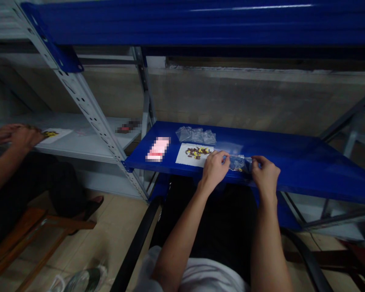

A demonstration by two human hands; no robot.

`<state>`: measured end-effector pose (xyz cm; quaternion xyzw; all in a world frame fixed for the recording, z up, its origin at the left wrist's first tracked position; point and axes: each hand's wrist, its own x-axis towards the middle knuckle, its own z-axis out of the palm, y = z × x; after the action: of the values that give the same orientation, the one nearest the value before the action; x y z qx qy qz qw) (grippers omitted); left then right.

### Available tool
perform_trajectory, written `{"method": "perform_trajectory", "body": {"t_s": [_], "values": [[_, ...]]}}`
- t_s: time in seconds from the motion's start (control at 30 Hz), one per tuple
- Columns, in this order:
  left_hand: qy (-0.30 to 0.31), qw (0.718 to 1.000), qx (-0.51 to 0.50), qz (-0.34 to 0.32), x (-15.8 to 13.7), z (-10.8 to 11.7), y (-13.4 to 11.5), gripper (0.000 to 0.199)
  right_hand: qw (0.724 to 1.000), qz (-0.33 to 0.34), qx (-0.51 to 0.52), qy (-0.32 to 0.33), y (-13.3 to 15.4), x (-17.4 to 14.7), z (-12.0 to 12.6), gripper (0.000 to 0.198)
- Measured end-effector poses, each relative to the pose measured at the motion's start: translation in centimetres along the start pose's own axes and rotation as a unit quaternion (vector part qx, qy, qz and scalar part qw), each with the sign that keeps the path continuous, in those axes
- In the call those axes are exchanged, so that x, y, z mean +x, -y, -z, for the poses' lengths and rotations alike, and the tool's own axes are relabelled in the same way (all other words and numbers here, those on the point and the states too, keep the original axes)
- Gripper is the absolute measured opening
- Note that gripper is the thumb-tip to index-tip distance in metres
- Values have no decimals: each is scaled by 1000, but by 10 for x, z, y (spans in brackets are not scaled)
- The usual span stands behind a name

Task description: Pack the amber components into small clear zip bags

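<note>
Between my two hands a small clear plastic bag (239,162) is stretched over the front of the blue shelf, with a few brown and yellow bits low inside it. My left hand (216,167) pinches the bag's left side, and my right hand (265,172) pinches its right side. Left of my left hand lies a white sheet of paper (184,159) bearing a pile of brown and yellow capsules (197,152). Behind the sheet, several clear plastic bags (197,135) lie in a row.
A blurred-out pink item (158,149) lies on the blue shelf (292,162) at left. A grey upright post (91,105) divides it from a grey shelf, where another person's hands (24,136) are beside a second sheet (59,136). A blue beam (200,24) crosses overhead.
</note>
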<state>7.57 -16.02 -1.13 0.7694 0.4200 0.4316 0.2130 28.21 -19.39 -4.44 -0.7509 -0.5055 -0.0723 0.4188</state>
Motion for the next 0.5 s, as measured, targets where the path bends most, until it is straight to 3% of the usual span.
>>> {"method": "perform_trajectory", "body": {"t_s": [0.27, 0.4, 0.5], "values": [[-27, 1000, -4, 7, 9, 20, 17, 15, 999, 7, 39, 2, 18, -3, 0, 37], [-38, 997, 34, 57, 29, 48, 49, 17, 995, 21, 95, 26, 38, 7, -12, 37], [-35, 989, 82, 120, 55, 73, 79, 22, 988, 41, 133, 61, 60, 27, -35, 34]]}}
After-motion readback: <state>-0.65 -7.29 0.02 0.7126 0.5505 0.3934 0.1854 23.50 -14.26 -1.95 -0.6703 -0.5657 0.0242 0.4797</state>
